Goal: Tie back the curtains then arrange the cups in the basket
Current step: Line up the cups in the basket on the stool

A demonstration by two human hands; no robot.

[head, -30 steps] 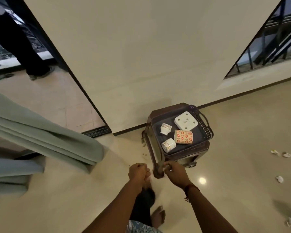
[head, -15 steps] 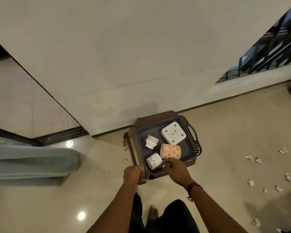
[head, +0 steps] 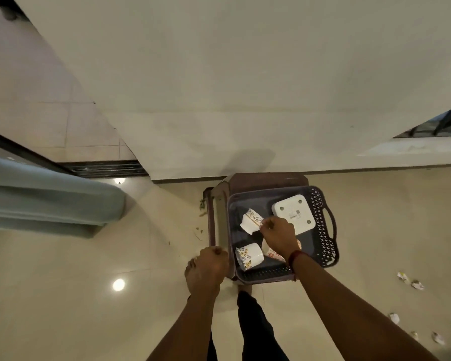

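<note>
Basket [head: 320, 225] sits on a small brown table [head: 268, 179] against the wall, with three cups inside. The right hand [head: 277, 234] pinches the rim of the far cup [head: 250, 221], which is tilted over. The near cup [head: 249, 255] lies on its side by the front wall, and the red cup [head: 272, 254] is mostly hidden under that wrist. A white square thing [head: 294, 217] lies in the back corner. The left hand [head: 208, 267] is balled up at the basket's near left corner; can't tell if it's gripping anything. The curtain [head: 50, 201] is off to the left.
</note>
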